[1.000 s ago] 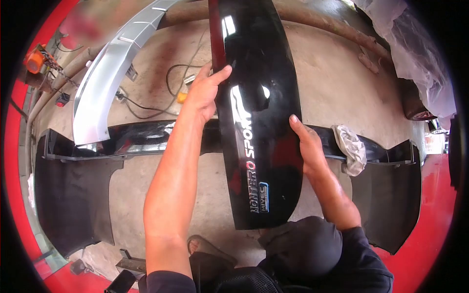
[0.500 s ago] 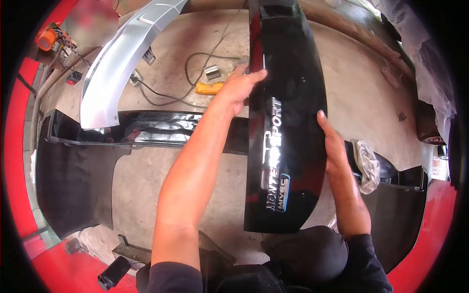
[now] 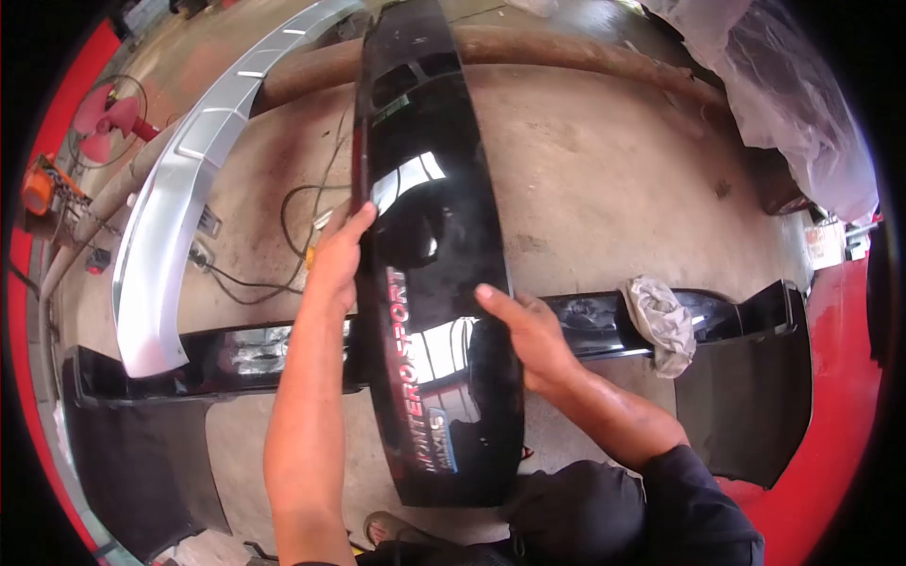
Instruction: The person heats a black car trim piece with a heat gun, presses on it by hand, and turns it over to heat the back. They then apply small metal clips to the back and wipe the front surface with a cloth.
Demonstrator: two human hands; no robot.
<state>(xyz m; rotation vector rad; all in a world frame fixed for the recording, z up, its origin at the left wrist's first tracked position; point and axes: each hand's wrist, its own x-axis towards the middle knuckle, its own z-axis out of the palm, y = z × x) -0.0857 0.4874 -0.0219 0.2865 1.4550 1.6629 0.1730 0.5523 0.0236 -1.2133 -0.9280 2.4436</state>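
Note:
Upright in front of me is a long, glossy black car trim panel (image 3: pixel 444 226) lettered "MONTERO SPORT" with a smaller "MIVEC" badge below. My left hand (image 3: pixel 338 262) grips its left edge, thumb on the face and the other fingers mostly hidden behind. On the right edge, my right hand (image 3: pixel 527 332) holds it lower down, thumb over the front. Bright reflections lie across the panel. Behind it a second long black car part (image 3: pixel 585 316) stretches crosswise, with a crumpled grey cloth (image 3: pixel 661 325) draped on its right section.
A curved silver car trim (image 3: pixel 175 217) stands to the left, near a dark cable (image 3: pixel 250 294) on the concrete floor. Farther left are a red-bladed fan (image 3: pixel 106 118) and an orange device (image 3: pixel 38 191). A brown pipe (image 3: pixel 576 55) crosses behind; plastic sheeting (image 3: pixel 802 104) hangs at the right.
The black panel has shifted left and lower in view, still between both hands, and its face now catches bright reflections. The view has shifted too, bringing in more of the background.

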